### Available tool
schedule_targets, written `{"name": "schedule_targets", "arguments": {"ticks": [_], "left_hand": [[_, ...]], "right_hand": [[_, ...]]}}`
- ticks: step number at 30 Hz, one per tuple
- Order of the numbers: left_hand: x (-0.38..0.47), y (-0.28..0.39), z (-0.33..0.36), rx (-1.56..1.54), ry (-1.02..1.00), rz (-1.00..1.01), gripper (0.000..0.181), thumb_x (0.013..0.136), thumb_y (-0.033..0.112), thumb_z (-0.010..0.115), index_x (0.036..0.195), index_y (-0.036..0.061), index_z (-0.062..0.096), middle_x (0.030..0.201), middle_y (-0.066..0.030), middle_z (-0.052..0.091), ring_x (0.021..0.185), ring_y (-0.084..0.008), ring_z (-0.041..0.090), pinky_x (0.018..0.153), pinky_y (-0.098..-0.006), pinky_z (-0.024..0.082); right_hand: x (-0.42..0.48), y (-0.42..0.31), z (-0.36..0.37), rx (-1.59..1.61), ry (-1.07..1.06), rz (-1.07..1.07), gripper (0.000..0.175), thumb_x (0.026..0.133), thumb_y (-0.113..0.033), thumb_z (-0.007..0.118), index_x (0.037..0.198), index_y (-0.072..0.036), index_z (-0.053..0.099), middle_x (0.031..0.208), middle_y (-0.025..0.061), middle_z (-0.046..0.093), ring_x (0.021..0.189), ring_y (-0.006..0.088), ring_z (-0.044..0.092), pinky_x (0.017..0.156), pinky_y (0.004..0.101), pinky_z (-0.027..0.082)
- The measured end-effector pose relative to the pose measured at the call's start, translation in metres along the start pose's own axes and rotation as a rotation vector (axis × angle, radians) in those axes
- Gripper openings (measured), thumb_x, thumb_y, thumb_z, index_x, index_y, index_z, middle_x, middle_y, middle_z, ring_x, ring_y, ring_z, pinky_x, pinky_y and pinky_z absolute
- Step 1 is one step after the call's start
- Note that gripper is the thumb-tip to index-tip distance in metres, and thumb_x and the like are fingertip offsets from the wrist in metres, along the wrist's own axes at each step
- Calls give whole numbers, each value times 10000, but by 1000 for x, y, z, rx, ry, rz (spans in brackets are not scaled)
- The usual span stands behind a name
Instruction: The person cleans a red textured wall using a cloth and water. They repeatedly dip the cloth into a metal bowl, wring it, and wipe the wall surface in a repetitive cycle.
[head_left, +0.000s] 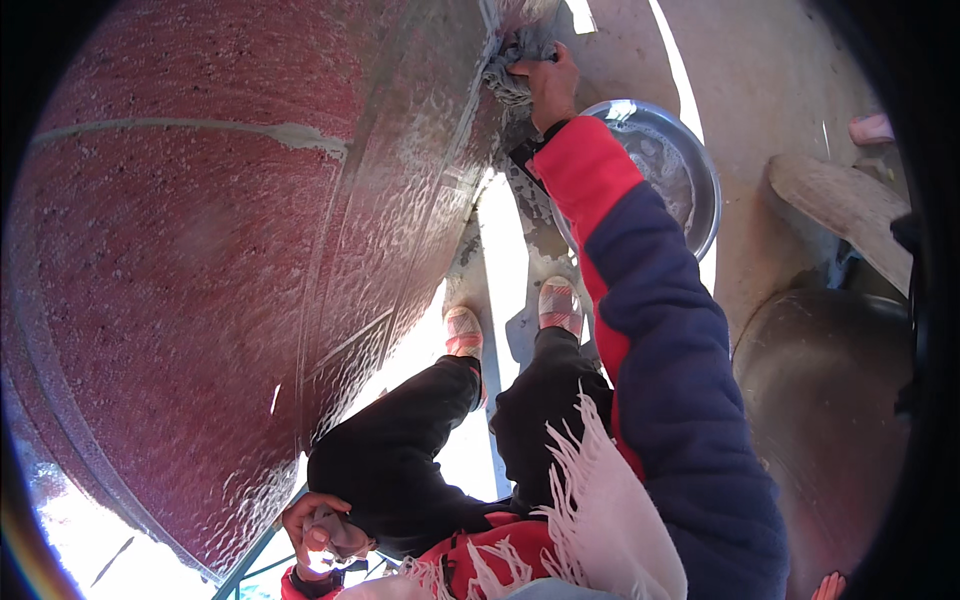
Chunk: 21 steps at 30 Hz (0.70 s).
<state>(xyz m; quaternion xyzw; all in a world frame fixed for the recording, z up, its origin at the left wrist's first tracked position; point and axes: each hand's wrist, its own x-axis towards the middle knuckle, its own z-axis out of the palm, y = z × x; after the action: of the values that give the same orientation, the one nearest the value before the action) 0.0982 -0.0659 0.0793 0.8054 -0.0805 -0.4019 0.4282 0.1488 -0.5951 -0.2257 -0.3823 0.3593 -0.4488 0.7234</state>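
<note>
Stretched far forward, my right hand (555, 84) grips a wet grey rag (517, 71) with frayed ends. The rag lies against the far end of the edge of a large red textured surface (202, 247), which shines wet along its right side. Just beyond my right wrist is a round metal basin (709, 187) of cloudy, sudsy water, partly covered by my sleeve. Down at the lower left, my left hand (304, 525) is closed around a crumpled brownish-pink thing (341, 534), perhaps a cloth. It is beside my thigh, near the red surface's lower edge.
My feet, in checked footwear (560, 304), are on a wet, sunlit floor (536, 225). At right are a large rounded metal vessel (825, 390), a flat wooden piece (840, 206) and a pink object (870, 130). Another person's fingers or toes (830, 585) show at lower right.
</note>
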Motion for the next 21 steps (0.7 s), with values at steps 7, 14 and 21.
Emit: {"name": "schedule_targets", "arguments": {"ticks": [7,14,21], "left_hand": [[2,8,2,-102,-78,-65,731,805,623,665,954,-86,558,549,-126,591,474,-194,612,457,-289,506],[14,35,19,-51,-141,-38,703,826,591,661,958,-90,546,519,-140,569,450,-212,603,447,-292,497],[9,26,11,95,-58,-35,745,815,620,669,946,-104,545,532,-150,586,463,-228,630,440,-290,507]], "right_hand": [[-85,23,9,-257,-136,88,662,659,-2,732,1266,39,469,1051,151,642,913,251,613,823,324,476],[-177,48,-15,-358,-501,251,607,598,44,729,1176,6,550,990,58,639,921,162,583,886,273,448],[-151,82,-55,-508,-408,276,647,585,-34,742,1203,-14,551,916,132,684,853,283,655,801,335,489]]}}
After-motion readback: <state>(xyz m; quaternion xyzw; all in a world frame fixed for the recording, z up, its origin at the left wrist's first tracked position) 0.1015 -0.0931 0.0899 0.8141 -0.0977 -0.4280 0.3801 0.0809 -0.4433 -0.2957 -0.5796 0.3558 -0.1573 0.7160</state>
